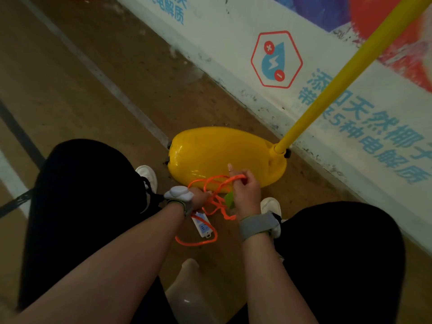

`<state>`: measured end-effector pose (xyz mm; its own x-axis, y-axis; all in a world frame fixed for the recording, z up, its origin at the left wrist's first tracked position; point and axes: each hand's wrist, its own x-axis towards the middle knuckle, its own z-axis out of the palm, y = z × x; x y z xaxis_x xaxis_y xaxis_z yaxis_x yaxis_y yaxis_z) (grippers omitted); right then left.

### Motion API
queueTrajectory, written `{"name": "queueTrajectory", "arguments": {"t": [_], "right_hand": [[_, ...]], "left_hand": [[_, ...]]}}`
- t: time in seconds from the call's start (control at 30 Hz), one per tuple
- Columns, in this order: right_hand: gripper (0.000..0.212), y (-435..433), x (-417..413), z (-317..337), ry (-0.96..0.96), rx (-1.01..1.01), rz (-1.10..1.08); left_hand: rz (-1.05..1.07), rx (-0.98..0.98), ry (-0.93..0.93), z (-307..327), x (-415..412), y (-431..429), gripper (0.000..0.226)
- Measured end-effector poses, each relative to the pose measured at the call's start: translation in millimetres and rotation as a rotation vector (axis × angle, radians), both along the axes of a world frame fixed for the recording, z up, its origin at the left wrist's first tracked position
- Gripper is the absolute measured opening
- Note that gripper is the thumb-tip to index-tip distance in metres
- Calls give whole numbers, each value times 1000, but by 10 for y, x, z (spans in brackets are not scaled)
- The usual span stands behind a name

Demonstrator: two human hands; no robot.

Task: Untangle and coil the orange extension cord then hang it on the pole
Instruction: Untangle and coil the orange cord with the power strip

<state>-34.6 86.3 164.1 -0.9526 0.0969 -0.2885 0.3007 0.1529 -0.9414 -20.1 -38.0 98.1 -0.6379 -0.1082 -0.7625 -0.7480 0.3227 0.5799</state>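
Note:
The orange extension cord (pixel 211 195) hangs in tangled loops between my hands, just above the floor. My right hand (pixel 246 190) grips a bundle of its loops, forefinger raised. My left hand (pixel 199 198) holds the cord lower down, its fingers mostly hidden behind the wrist. The cord's white power strip (pixel 203 224) lies on the floor below my left wrist, with one orange loop curling around its near end. The yellow pole (pixel 336 80) rises slanting to the upper right from its yellow base (pixel 210 155), which stands right behind my hands.
I am seated low with black-clad knees on both sides and white shoes (pixel 147 175) on the brown floor. A printed white wall banner (pixel 275 59) runs behind the pole. A pale stool part (pixel 187 288) shows between my legs. A green object (pixel 229 199) peeks beside my right hand.

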Motion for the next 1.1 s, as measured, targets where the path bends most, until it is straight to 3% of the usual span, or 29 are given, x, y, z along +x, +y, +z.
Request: {"name": "queueTrajectory", "arguments": {"t": [0.1, 0.2, 0.3, 0.37, 0.43, 0.53, 0.63, 0.7, 0.8, 0.9, 1.0, 1.1], "right_hand": [[32, 10, -49, -6, 35, 312, -32], [14, 138, -91, -2, -4, 705, -300], [6, 227, -89, 3, -73, 863, -338], [20, 234, -84, -25, -225, 827, -118], [35, 214, -36, -91, -411, 652, 176], [43, 187, 84, -270, -588, 416, 242], [13, 150, 97, -362, -497, 344, 164], [7, 110, 69, -356, -423, 341, 182], [12, -10, 85, -298, -369, 150, 236], [24, -121, 104, -309, -323, 5, 285], [24, -115, 131, -257, -303, -27, 318], [25, -87, 124, -246, -285, 33, 346]], "left_hand": [[10, 20, -22, 13, 11, -24, 38], [69, 60, -72, 91, -50, -38, 40], [186, 98, -68, 141, -102, -65, 42], [320, 217, -39, 164, -122, -89, 40], [491, 373, -11, 154, -178, -123, 34], [624, 514, 69, 263, -272, -143, 9], [637, 662, 103, 396, -293, -86, 18], [629, 720, 114, 461, -278, -41, 19], [641, 775, 139, 484, -270, 8, 23], [691, 872, 184, 508, -264, 47, 50], [678, 930, 178, 544, -257, 45, 48], [588, 834, 204, 485, -234, 11, 44]]}}
